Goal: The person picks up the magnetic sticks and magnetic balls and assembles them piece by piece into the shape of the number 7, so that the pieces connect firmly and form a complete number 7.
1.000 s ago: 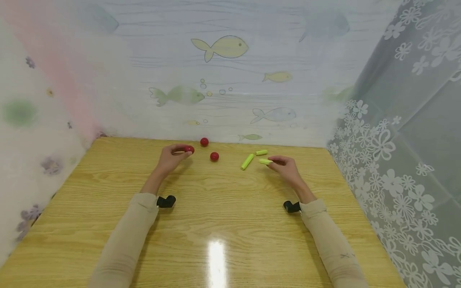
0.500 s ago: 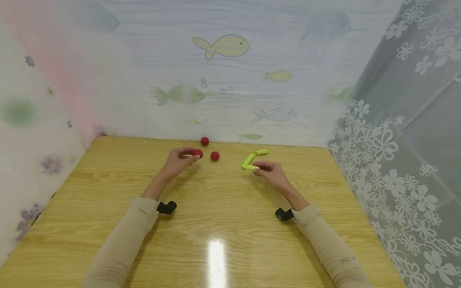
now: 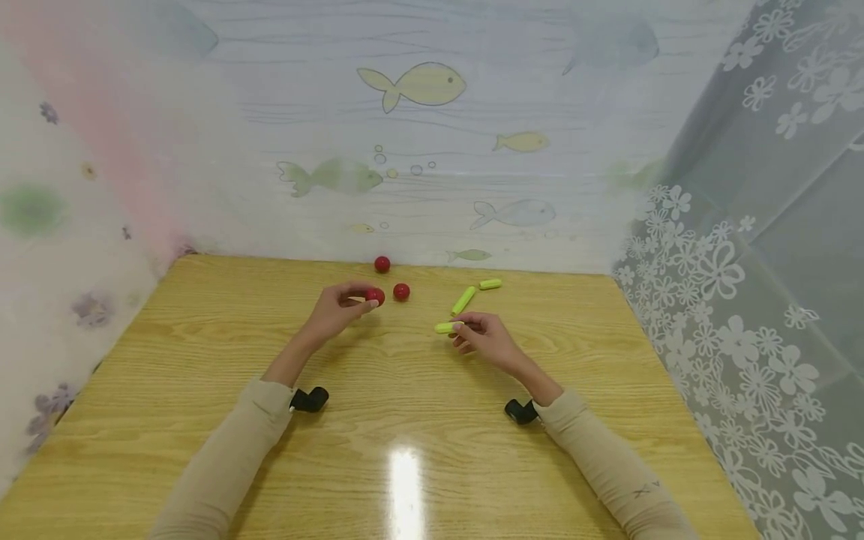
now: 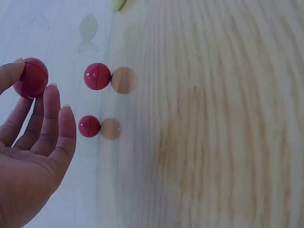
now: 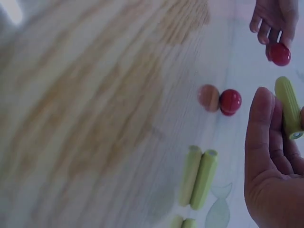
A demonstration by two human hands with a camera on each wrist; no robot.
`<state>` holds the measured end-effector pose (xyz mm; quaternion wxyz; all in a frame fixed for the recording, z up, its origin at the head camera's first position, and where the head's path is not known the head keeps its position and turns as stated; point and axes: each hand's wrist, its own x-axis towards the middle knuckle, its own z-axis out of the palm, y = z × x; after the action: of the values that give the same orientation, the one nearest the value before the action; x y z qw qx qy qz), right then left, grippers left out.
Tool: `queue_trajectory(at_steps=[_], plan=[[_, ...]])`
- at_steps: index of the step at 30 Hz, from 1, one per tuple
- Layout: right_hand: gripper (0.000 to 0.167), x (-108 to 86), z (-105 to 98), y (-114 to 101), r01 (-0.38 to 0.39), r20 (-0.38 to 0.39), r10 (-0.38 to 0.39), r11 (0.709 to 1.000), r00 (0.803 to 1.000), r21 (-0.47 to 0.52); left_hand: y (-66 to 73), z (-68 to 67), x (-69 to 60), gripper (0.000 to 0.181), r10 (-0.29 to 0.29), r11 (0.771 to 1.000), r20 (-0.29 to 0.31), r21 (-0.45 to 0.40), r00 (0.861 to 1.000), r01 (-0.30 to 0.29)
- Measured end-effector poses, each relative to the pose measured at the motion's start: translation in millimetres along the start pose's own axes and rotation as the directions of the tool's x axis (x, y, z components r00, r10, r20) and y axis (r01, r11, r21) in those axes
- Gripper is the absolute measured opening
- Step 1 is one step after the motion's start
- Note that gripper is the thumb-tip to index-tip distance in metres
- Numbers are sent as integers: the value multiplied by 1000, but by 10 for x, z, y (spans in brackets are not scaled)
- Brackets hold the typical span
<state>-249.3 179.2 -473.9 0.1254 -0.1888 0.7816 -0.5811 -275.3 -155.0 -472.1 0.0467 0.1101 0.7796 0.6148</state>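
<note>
1. The left hand (image 3: 337, 311) grasped a red ball (image 4: 31, 78) between its thumb and fingertips, raised above the wooden table (image 3: 378, 409)
2. The right hand (image 3: 491, 343) pinched a yellow-green stick (image 3: 444, 328) between thumb and fingers, also above the surface, its free end pointing toward the left hand's side
3. A second red ball (image 3: 401, 292) sat on the table near the grasped one, the two apart
4. A third red ball (image 3: 382, 264) rested farther back, by the table's far edge
5. A slanted stick (image 3: 463, 301) of the same colour lay just beyond the right hand
6. Another stick (image 3: 490, 284) lay beside its far end, a narrow gap between them
7. Both arms wore beige sleeves (image 3: 226, 450), and behind the table rose a pale wall (image 3: 432, 37) with fish drawn on it
</note>
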Motion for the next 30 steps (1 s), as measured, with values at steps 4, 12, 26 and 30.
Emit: queue_trajectory(at_steps=[4,12,26,30], plan=[[32,-16,46,-42,22,4,-22,999,1000,-24,18,8,-48,45,-5,1000,9,8,1000,5],[32,1,130,-55,81,-24,-81,997,996,5,75,58,-109,44,7,999,15,52,1000,-7],[29,67,244,-79,121,-48,-121,993,992,3,125,221,-177,41,38,997,41,61,998,-41],[29,100,259,-85,129,-67,-129,992,989,1,126,248,-212,40,40,997,55,67,998,-43]])
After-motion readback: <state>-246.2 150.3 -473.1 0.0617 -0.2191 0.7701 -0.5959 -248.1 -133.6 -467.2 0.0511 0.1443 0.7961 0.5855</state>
